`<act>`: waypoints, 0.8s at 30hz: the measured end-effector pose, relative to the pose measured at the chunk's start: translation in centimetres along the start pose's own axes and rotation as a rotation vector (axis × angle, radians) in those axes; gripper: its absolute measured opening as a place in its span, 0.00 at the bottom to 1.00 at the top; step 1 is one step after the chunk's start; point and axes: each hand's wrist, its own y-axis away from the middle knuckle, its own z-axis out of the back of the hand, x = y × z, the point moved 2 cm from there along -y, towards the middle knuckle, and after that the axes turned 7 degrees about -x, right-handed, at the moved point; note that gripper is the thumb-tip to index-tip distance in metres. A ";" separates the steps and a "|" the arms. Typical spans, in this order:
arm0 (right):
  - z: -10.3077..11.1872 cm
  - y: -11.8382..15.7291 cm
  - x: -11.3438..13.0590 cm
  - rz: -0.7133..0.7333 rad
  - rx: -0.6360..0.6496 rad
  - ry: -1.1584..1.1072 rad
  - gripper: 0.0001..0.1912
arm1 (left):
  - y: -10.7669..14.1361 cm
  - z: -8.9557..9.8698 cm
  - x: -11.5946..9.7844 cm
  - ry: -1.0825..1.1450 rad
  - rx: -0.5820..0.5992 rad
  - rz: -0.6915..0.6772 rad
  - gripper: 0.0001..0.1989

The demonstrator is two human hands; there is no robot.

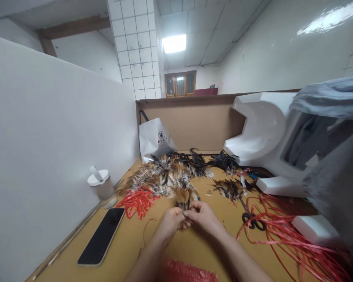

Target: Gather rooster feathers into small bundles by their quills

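A small brown-feathered bundle is pinched between the closed fingertips of the left hand and right hand above a yellow-brown tabletop, its long axis pointing away from the body.

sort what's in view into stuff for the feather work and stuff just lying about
Likely part of the work:
- feather bunch pinched by left hand and right hand
- feather pile
- short red strips
- long red strands
- scissors

Seemingly just lying about:
- phone
- lidded cup
- printed bag
- white moulded piece
- grey cloth
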 end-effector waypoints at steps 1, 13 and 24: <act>0.1 -0.1 -0.1 -0.004 -0.003 0.008 0.12 | 0.0 0.0 0.0 -0.030 0.016 -0.012 0.15; 0.1 -0.5 0.5 -0.043 0.136 -0.071 0.07 | -0.2 -0.3 0.8 -0.097 0.087 -0.068 0.14; 0.2 -1.0 0.3 0.024 0.180 -0.056 0.05 | -0.2 0.3 0.6 -0.098 -0.006 -0.052 0.11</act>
